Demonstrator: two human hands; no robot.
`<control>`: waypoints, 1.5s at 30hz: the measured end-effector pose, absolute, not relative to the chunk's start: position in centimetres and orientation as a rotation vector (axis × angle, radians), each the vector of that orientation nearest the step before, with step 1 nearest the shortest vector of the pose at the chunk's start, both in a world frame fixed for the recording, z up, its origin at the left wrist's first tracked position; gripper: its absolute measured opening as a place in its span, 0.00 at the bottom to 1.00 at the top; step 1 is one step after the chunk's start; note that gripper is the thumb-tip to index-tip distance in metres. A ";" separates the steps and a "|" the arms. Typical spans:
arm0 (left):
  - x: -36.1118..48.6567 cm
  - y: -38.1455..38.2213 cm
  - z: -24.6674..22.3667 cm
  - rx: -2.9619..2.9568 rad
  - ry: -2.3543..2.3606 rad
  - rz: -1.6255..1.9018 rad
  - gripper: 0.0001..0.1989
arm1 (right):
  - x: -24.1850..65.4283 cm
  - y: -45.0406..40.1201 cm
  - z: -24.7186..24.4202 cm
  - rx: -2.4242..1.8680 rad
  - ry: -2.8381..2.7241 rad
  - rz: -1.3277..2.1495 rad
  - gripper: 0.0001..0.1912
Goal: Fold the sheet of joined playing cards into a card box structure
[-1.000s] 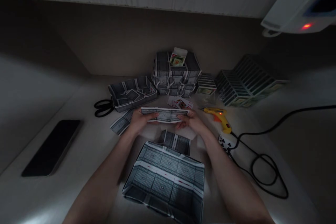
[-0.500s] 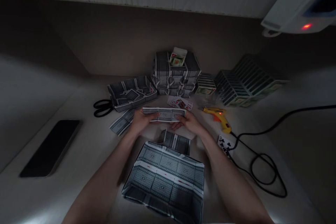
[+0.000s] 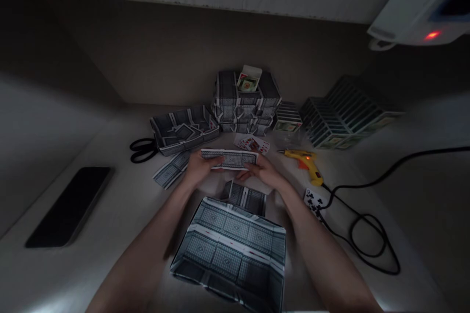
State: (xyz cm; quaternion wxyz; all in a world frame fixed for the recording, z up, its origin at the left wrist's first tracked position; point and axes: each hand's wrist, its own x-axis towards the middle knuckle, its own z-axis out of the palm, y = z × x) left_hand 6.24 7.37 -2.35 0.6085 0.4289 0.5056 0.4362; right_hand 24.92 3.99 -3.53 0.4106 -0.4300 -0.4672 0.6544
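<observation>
A strip of joined playing cards (image 3: 232, 160), patterned backs facing me, is held level above the table. My left hand (image 3: 199, 168) grips its left end, thumb across the front. At its right end my right hand (image 3: 261, 168) holds on, with some fingers curled beneath. Just below the hands lies a small folded piece of cards (image 3: 247, 199). Nearest me sits a large box shape made of cards (image 3: 235, 239). Another card strip (image 3: 169, 172) lies beside my left hand. Face-up cards (image 3: 252, 143) are spread just beyond the held strip.
A yellow glue gun (image 3: 306, 162) with a black cord lies right, by a nine of clubs (image 3: 314, 200). Left are black-handled scissors (image 3: 142, 150), a phone (image 3: 69, 208) and an open card tray (image 3: 183, 149). Stacked card boxes (image 3: 247, 102) and card packs (image 3: 352, 112) stand behind.
Both hands keep hold of the card strip, which has shifted only very slightly. The other things lie as before; the view has moved a touch.
</observation>
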 end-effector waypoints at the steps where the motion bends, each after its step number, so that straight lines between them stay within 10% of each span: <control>1: 6.2 7.4 -2.4 0.994 1.164 1.004 0.18 | 24.9 4.0 -3.6 -1.082 -1.174 1.652 0.17; 28: 6.7 7.2 -3.1 1.171 1.184 1.052 0.16 | 24.8 4.4 -4.1 -1.134 -1.144 1.616 0.16; 39: 7.3 7.0 -3.1 1.052 1.150 1.268 0.18 | 24.0 4.2 -4.7 -1.379 -1.261 0.444 0.14; 45: 7.4 7.1 -3.2 1.028 1.087 1.252 0.19 | 23.9 4.2 -5.0 -1.343 -1.327 0.522 0.22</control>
